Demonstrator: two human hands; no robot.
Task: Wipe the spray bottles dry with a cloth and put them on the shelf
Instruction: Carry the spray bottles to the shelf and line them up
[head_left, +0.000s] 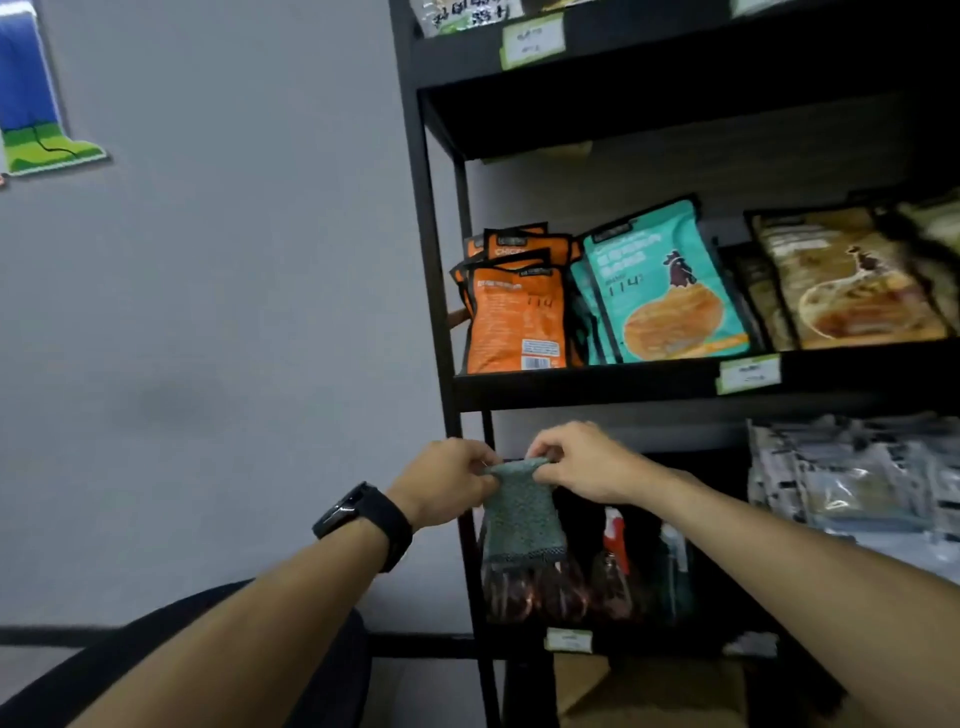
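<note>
Both hands pinch the top edge of a grey-green cloth (522, 512): the left hand (447, 480), with a black watch (363, 519) on its wrist, at one corner and the right hand (582, 462) at the other. It hangs in front of the black shelf (613, 382). Behind it, on a lower level, stands a spray bottle (615, 551) with a red top, blurred.

Grey-green speckled cloth (522, 512), dark stitched hem at its lower edge, hanging down in front of the black shelf (587, 382). Pinched along its bunched top edge (both corners gathered).
</note>
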